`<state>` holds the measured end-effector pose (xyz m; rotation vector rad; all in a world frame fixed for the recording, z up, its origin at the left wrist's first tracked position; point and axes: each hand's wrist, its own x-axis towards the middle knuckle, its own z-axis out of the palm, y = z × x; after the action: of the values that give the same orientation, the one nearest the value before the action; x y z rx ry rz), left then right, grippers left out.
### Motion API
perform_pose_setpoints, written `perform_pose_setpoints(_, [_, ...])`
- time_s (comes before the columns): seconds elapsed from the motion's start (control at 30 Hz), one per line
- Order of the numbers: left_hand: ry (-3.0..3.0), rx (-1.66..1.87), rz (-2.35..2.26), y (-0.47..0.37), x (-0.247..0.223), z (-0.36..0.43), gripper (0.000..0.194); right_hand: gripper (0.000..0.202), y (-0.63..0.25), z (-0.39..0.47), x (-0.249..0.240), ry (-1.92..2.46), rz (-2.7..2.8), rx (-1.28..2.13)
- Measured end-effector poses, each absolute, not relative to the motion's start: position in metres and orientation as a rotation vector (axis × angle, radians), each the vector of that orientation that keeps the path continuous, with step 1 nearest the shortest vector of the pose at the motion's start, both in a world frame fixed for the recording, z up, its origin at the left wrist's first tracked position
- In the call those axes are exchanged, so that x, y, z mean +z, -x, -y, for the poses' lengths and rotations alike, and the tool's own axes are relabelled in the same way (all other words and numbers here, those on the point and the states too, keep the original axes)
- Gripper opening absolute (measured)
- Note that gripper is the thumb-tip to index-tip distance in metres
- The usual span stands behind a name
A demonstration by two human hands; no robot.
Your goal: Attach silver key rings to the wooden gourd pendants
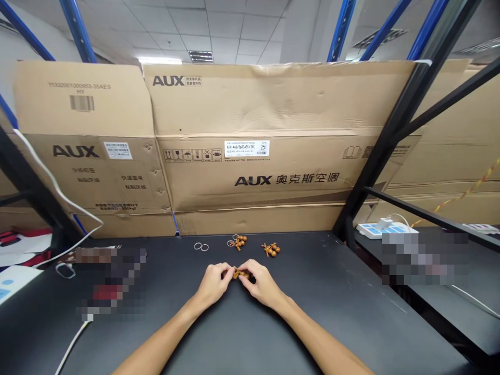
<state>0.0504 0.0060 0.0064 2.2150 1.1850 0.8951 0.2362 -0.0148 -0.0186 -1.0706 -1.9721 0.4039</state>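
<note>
Above the dark table my left hand and my right hand come together, fingertips pinched on a small brown gourd-shaped charm. The fingers cover part of it, so any ring or cord on it cannot be made out. Just beyond my hands lie similar brown charms with metal rings attached. To their right sits a little cluster of brown gourd charms, with no ring visible on it. Two loose metal key rings rest side by side at the left, touching or nearly so.
Cardboard panels stand along the table's back edge. Black rack posts rise at both sides. A white power strip lies on the right-hand surface. At left are a white cable and blurred-out items.
</note>
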Motion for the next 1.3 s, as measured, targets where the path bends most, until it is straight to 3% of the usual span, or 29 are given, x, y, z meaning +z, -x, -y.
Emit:
perform_pose_setpoints(0.83, [-2.039,0.894,-1.127,-0.0491,0.005,-0.0091,0.035,0.017,-0.2329,0.0194,-0.0125,1.053,2.18,0.171])
perform_pose_setpoints(1.07, [-2.025,0.895,-1.078,-0.0484,0.006,-0.0092,0.031,0.023,-0.234,0.019,-0.0124,1.034,2.164,0.182])
perform_pose_setpoints(1.3, [-2.046,0.887,-1.076,-0.0477,0.0072,-0.0108,0.031,0.013,-0.2364,0.0178,-0.0118,1.083,2.076,0.3])
